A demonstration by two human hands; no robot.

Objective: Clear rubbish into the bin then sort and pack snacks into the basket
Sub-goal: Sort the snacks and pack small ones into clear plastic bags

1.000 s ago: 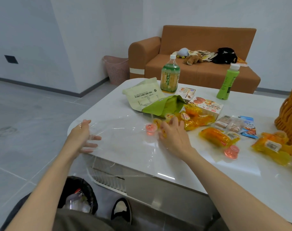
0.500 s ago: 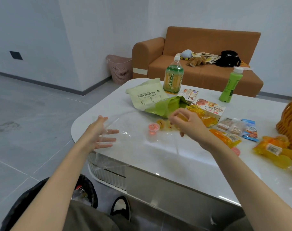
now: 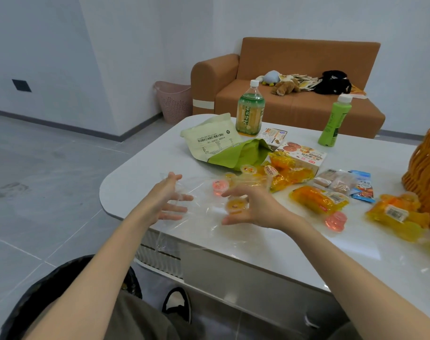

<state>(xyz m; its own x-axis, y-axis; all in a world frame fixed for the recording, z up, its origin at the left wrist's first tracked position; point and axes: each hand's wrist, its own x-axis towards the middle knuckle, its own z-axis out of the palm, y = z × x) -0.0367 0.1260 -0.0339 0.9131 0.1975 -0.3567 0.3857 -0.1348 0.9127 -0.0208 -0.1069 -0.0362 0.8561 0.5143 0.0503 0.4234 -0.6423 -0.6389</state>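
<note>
Clear crinkly plastic film [image 3: 204, 224] sits at the white worktop's [image 3: 145, 173] near edge. Your left hand [image 3: 164, 200] grip is released, fingers splayed on it. Right hand [image 3: 258, 209] half-curled, cannot tell if grasping. Film looks light, limp, slippery: pinch a bunched fold.

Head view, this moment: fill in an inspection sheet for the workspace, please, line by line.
Surface: glossy white table, rounded corner, crowded on its far half.
Job's things: clear plastic film between the hands, draped over the table's near edge; orange jelly cup; pink jelly cup; yellow jelly packs; biscuit box; wicker basket at the right edge; black-lined bin on the floor, partly hidden.
Clutter: green-and-cream pouch lying flat; tea bottle and green bottle upright.
Grippers: left hand open, fingers spread at the film; right hand open, fingers loosely curved beside the orange jelly cup.
Cables: nothing seen.
Surroundings: orange sofa with plush toys; pink laundry basket by the wall.
</note>
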